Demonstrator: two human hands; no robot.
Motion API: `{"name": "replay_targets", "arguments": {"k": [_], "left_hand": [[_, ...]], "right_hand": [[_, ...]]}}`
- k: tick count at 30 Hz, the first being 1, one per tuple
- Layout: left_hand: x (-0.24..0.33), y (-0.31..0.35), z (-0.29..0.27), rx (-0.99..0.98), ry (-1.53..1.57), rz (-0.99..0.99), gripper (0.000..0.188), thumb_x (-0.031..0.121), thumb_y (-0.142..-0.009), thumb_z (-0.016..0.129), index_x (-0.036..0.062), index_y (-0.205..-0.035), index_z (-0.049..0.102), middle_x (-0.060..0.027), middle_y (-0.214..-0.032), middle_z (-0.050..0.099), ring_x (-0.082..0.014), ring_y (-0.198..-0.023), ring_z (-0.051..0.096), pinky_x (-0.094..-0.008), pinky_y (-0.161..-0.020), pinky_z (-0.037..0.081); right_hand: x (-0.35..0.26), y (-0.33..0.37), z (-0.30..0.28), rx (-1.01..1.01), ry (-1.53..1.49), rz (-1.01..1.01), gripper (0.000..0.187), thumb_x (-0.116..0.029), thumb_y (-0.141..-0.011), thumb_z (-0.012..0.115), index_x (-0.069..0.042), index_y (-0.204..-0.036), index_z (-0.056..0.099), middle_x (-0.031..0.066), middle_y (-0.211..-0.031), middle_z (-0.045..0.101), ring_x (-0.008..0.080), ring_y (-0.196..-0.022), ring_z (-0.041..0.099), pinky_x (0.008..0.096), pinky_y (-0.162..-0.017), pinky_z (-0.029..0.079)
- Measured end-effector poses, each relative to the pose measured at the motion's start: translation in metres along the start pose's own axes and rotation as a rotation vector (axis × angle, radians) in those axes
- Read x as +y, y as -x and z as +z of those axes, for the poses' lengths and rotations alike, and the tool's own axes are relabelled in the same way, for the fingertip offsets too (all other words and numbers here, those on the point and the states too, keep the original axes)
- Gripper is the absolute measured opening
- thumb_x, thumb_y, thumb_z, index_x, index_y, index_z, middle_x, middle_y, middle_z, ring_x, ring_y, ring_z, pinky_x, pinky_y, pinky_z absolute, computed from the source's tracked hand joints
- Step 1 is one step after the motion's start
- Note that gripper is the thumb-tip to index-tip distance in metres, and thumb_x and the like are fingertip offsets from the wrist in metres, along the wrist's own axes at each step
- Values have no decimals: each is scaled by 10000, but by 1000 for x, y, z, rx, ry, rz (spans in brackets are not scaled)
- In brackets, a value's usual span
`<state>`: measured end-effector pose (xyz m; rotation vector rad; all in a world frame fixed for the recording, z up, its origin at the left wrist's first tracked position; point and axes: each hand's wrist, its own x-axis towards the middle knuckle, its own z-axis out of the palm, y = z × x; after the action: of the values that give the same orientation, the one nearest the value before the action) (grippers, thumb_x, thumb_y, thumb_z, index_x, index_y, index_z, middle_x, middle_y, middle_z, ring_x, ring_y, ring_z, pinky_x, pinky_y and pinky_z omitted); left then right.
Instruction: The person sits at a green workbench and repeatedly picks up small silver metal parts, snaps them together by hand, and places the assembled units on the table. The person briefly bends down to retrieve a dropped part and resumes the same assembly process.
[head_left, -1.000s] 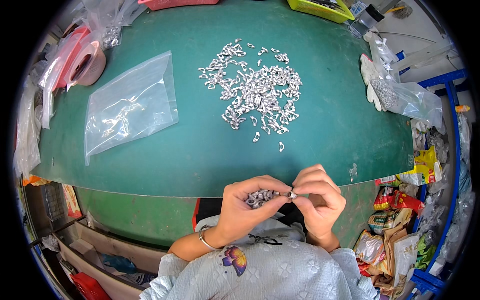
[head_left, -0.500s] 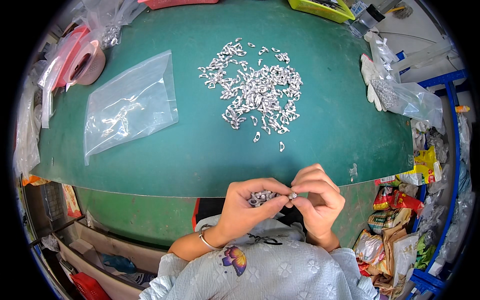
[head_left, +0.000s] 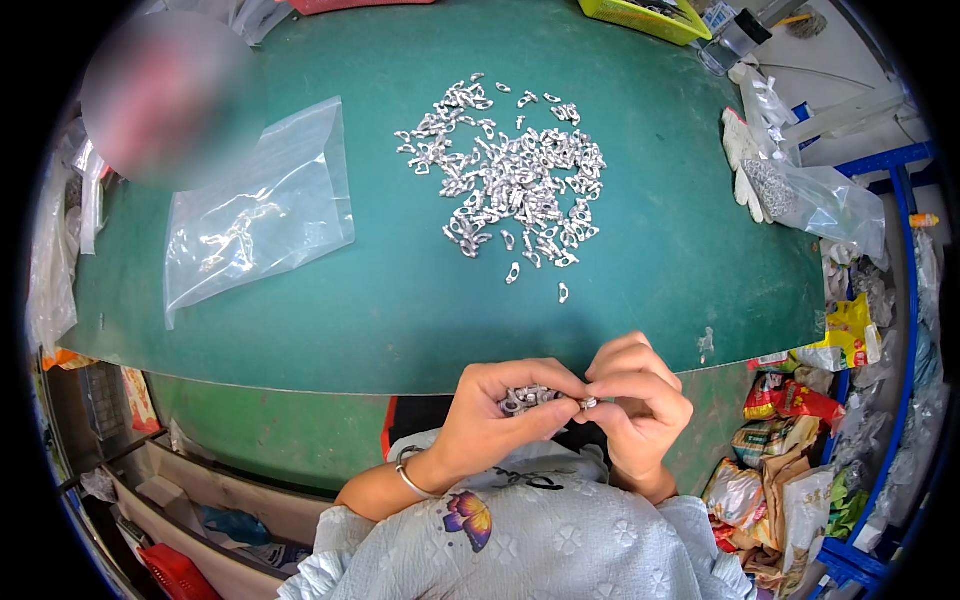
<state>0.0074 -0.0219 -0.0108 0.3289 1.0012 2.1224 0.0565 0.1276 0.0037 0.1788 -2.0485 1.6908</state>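
Observation:
Near the table's front edge, my left hand (head_left: pixel 508 408) is closed around a clutch of small silvery metal parts (head_left: pixel 527 398). Thumb and index finger of my right hand (head_left: pixel 640 402) pinch one small metal part (head_left: pixel 588 403), right against the left fingertips. That part's exact shape is mostly hidden by the fingers. Beyond my hands, a loose pile of the same metal parts (head_left: pixel 520 180), many with an oval hole, is spread over the green table (head_left: pixel 400 300). A couple of single pieces lie on its near side.
A flat clear plastic bag (head_left: pixel 260 220) lies left of the pile. At the right edge are a white work glove (head_left: pixel 743 165) and a bag (head_left: pixel 830 205). A yellow-green tray (head_left: pixel 645 20) stands at the back. A blurred round patch covers the far left corner.
The part between my fingertips has turned slightly and shifted a little lower. My right hand has moved slightly, and the pile looks the same.

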Motion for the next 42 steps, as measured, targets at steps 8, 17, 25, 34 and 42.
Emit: {"name": "replay_targets", "arguments": {"k": [8, 17, 25, 34, 42], "left_hand": [[-1, -3, -1, 24, -127, 67, 98, -21, -784, 626, -31, -881, 621, -52, -847, 627, -62, -721, 533, -198, -619, 425], [-1, -4, -1, 21, -107, 89, 94, -18, -781, 634, -26, -875, 622, -53, -846, 631, -72, -747, 548, -206, -655, 437], [0, -2, -1, 26, -82, 100, 101, -13, -775, 645, -25, -873, 622, -55, -853, 633, -75, -764, 556, -210, -672, 447], [-2, 1, -4, 40, -111, 88, 110, -1, -777, 648, -21, -883, 629, -54, -858, 635, -68, -758, 550, -213, -663, 448], [-7, -2, -5, -5, -115, 173, 112, 24, -815, 616, -18, -918, 616, -35, -823, 588, -45, -704, 503, -180, -549, 395]], "right_hand": [[-2, 0, 0, -2, 2, 5, 196, 28, -615, 721, 20, -796, 644, 89, -734, 591, 216, -679, 522, 310, -597, 409], [-4, 1, 2, 9, 10, 15, 177, 32, -635, 701, 19, -804, 651, 85, -733, 588, 211, -683, 522, 304, -600, 413], [-6, 2, 4, -5, 32, 4, 174, 44, -643, 688, 18, -812, 653, 85, -742, 583, 206, -686, 521, 301, -599, 413], [-11, 1, 6, -15, 122, -26, 198, 51, -635, 690, 18, -829, 661, 83, -751, 573, 202, -686, 519, 294, -593, 413], [-14, 0, 7, -24, 195, -35, 243, 37, -617, 697, 18, -858, 668, 70, -738, 561, 199, -687, 509, 293, -594, 409]]}}
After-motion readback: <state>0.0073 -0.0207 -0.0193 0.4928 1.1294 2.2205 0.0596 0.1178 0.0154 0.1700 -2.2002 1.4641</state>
